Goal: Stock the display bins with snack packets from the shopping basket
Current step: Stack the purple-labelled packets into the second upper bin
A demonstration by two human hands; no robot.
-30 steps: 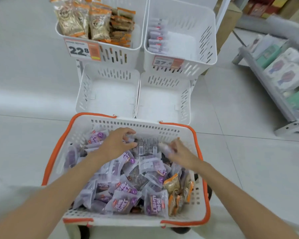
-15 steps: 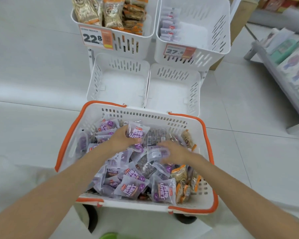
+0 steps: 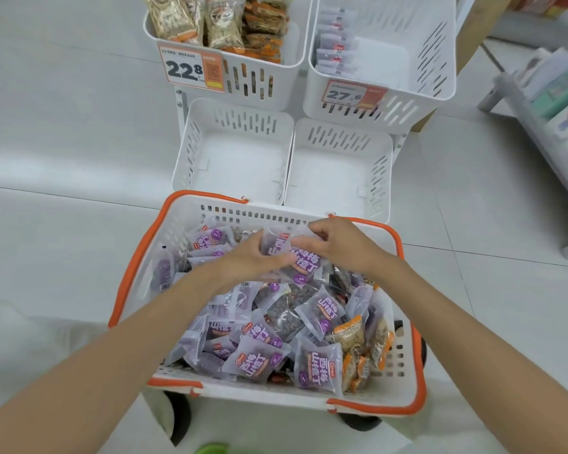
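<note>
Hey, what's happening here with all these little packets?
A person is stocking display bins. The left hand and the right hand together grip a bunch of purple packets just above the heap in the shopping basket. The upper right bin already holds a few similar-looking ones; the upper left bin holds brown and orange packs.

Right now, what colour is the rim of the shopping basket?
Orange; the basket rim shows best in the head view.
</note>
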